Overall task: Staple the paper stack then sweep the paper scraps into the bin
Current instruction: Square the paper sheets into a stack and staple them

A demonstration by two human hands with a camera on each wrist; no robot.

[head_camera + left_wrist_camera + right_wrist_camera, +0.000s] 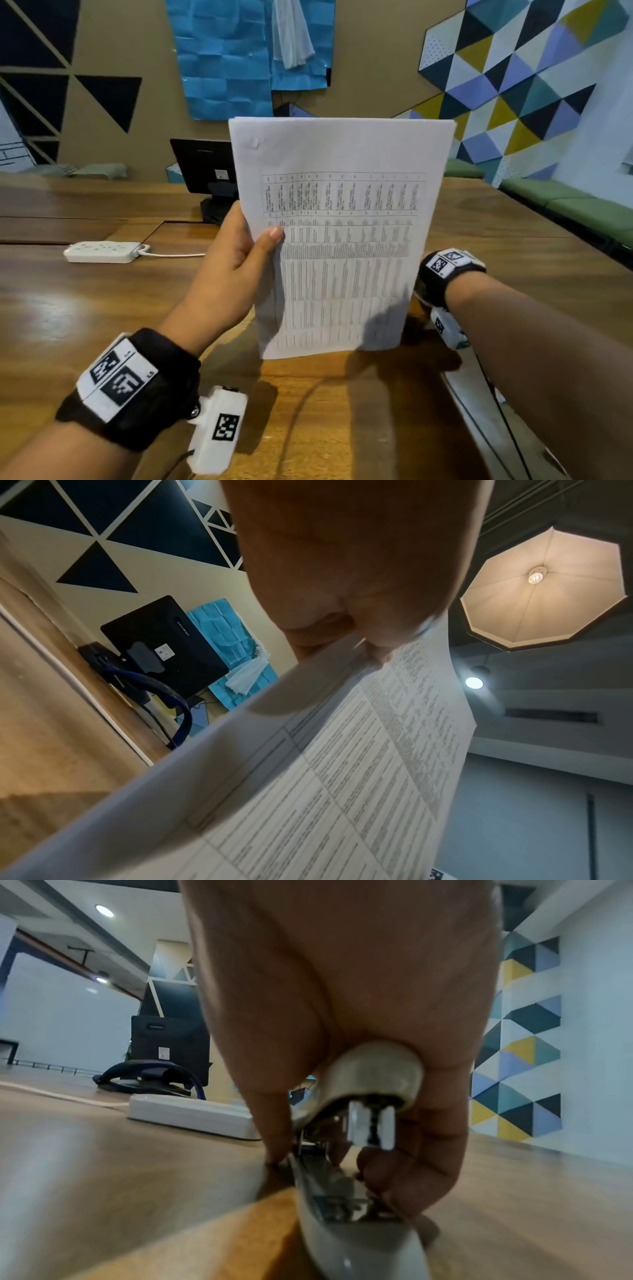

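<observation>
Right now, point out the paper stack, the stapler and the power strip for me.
paper stack [346, 240]: head view, on the middle of the printed top sheet.
stapler [369, 1069]: right wrist view, on the rounded metal top end, under the right hand.
power strip [102, 251]: head view, on its white top face.

Wooden table — carrying a white power strip at left, a black monitor stand toward the far edge, and a stapler resting on its surface.
</observation>
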